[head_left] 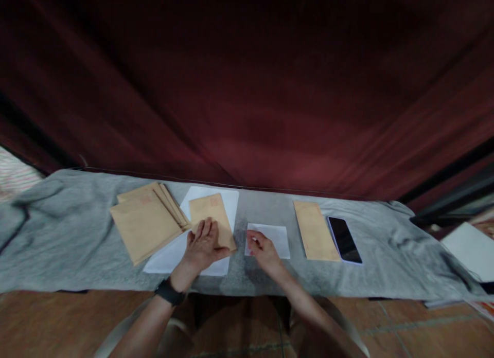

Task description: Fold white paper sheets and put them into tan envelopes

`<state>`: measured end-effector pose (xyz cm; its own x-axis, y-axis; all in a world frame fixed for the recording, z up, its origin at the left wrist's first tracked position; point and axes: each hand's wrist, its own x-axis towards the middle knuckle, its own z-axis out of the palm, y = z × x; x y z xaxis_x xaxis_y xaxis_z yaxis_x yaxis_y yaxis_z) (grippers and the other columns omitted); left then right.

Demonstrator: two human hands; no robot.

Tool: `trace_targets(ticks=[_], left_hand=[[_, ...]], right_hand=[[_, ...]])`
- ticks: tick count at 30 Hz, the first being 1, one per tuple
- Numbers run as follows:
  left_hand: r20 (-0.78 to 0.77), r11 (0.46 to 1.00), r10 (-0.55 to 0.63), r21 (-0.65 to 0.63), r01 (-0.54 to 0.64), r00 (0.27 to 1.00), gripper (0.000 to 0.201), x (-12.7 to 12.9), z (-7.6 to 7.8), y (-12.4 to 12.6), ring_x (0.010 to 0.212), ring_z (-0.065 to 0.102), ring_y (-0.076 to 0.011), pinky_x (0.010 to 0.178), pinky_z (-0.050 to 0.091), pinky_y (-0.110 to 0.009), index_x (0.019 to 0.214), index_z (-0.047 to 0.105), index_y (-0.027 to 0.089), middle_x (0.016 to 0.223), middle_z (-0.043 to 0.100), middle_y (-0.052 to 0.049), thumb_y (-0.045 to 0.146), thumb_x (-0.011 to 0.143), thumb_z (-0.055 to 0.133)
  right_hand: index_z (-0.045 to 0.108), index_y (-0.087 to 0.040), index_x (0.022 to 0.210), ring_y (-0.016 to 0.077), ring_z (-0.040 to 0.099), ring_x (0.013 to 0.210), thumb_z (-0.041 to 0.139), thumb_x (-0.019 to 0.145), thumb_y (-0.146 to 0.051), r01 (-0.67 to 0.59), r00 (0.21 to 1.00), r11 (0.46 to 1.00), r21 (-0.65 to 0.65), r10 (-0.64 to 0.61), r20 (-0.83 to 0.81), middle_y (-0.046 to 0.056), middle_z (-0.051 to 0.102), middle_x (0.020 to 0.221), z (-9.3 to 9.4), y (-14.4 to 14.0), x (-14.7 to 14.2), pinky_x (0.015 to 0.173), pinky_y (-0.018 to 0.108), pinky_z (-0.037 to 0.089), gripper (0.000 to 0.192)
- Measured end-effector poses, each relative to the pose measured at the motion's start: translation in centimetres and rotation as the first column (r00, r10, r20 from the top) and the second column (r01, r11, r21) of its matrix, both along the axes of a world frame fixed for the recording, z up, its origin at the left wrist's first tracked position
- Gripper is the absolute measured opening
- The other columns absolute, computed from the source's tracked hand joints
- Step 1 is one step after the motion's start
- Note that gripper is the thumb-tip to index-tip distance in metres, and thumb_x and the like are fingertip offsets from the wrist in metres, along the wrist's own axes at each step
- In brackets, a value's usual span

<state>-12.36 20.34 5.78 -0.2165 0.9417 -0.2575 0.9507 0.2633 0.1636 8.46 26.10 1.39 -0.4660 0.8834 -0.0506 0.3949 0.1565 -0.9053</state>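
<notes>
My left hand [204,246] lies flat, fingers spread, on the near end of a brown envelope [210,214]. That envelope rests on a white sheet of paper [227,201]. My right hand [261,247] pinches the left edge of a small folded white paper [275,238] that lies on the grey cloth [69,234]. A black band sits on my left wrist [170,292].
A stack of brown envelopes [144,221] lies left of the white sheet. Right of the folded paper is a single brown envelope [314,229] and a dark phone [344,239]. A dark red curtain [247,90] hangs behind. A white sheet [473,249] sits far right.
</notes>
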Motion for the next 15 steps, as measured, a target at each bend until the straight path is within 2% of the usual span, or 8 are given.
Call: trace_targets(ticks=[1, 3, 6, 8, 9, 11, 13, 15], left_hand=[[0.012, 1.000, -0.018, -0.013, 0.018, 1.000, 0.092, 0.0, 0.1, -0.1, 0.157, 0.008, -0.0374, 0.118, 0.021, -0.064, 0.159, 0.028, 0.010, 0.169, 0.009, -0.019, 0.052, 0.083, 0.060], [0.036, 0.998, -0.052, -0.032, 0.053, 0.998, 0.089, 0.0, 0.4, -0.3, 0.157, 0.007, -0.0374, 0.117, 0.020, -0.067, 0.158, 0.029, 0.013, 0.169, 0.010, -0.019, 0.045, 0.082, 0.060], [0.078, 0.993, -0.101, -0.052, 0.105, 0.992, 0.085, 0.2, 0.7, -0.7, 0.156, 0.011, -0.0380, 0.116, 0.020, -0.068, 0.157, 0.033, 0.014, 0.168, 0.017, -0.021, 0.036, 0.080, 0.060], [0.092, 0.991, -0.119, -0.047, 0.123, 0.989, 0.082, 0.2, 0.9, -0.8, 0.156, 0.014, -0.0375, 0.116, 0.021, -0.066, 0.156, 0.036, 0.015, 0.167, 0.019, -0.021, 0.031, 0.078, 0.059], [0.098, 0.991, -0.126, -0.041, 0.131, 0.987, 0.081, 0.2, 0.9, -0.9, 0.156, 0.015, -0.0367, 0.116, 0.022, -0.065, 0.155, 0.038, 0.015, 0.167, 0.021, -0.021, 0.029, 0.077, 0.059], [0.116, 0.989, -0.139, -0.028, 0.143, 0.984, 0.079, 0.0, 0.9, -1.0, 0.156, 0.018, -0.0354, 0.116, 0.023, -0.063, 0.153, 0.041, 0.018, 0.167, 0.023, -0.019, 0.027, 0.077, 0.059], [0.140, 0.989, -0.145, -0.003, 0.146, 0.980, 0.077, -0.3, 0.8, -1.1, 0.155, 0.022, -0.0348, 0.116, 0.025, -0.062, 0.151, 0.045, 0.020, 0.166, 0.026, -0.018, 0.028, 0.076, 0.061], [0.149, 0.992, -0.125, 0.040, 0.120, 0.981, 0.077, -0.5, 0.4, -1.0, 0.153, 0.026, -0.0353, 0.115, 0.025, -0.061, 0.149, 0.048, 0.023, 0.166, 0.027, -0.017, 0.030, 0.074, 0.066]], right_hand=[[0.068, -0.023, 0.118, 0.0202, 0.071, 0.080, 0.048, 0.097, -0.036, -0.002, 0.998, 0.992, -0.127, -0.006, -0.057, 0.007, 0.074, 0.104, -0.1, -0.6, -0.9, 0.065, 0.032, 0.061, 0.032], [0.069, -0.023, 0.102, 0.0162, 0.066, 0.062, 0.054, 0.094, -0.041, -0.050, 0.991, 0.942, -0.332, 0.005, -0.135, 0.004, 0.072, 0.086, -0.2, -1.7, -2.4, 0.052, 0.027, 0.056, 0.025], [0.063, -0.020, 0.086, 0.0130, 0.061, 0.050, 0.058, 0.092, -0.047, -0.117, 0.983, 0.790, -0.602, 0.006, -0.184, 0.002, 0.069, 0.072, 0.0, -3.0, -3.9, 0.046, 0.025, 0.053, 0.027], [0.059, -0.020, 0.085, 0.0129, 0.061, 0.048, 0.060, 0.090, -0.048, -0.132, 0.984, 0.710, -0.691, 0.009, -0.179, 0.001, 0.068, 0.067, 0.3, -3.5, -4.3, 0.046, 0.024, 0.053, 0.029], [0.058, -0.020, 0.086, 0.0128, 0.061, 0.047, 0.059, 0.091, -0.048, -0.130, 0.985, 0.701, -0.701, 0.011, -0.171, 0.000, 0.067, 0.065, 0.5, -3.7, -4.4, 0.046, 0.024, 0.053, 0.028], [0.056, -0.021, 0.090, 0.0119, 0.059, 0.044, 0.056, 0.093, -0.047, -0.112, 0.988, 0.737, -0.667, 0.014, -0.151, -0.002, 0.066, 0.063, 1.0, -3.9, -4.3, 0.045, 0.023, 0.051, 0.026], [0.057, -0.022, 0.096, 0.0110, 0.056, 0.042, 0.054, 0.095, -0.045, -0.078, 0.993, 0.828, -0.556, 0.013, -0.121, -0.004, 0.064, 0.063, 1.3, -3.9, -4.2, 0.044, 0.022, 0.048, 0.023], [0.059, -0.024, 0.102, 0.0116, 0.056, 0.044, 0.057, 0.094, -0.042, -0.021, 0.998, 0.924, -0.382, -0.006, -0.070, -0.004, 0.064, 0.064, 1.6, -3.5, -4.1, 0.047, 0.023, 0.048, 0.020]])
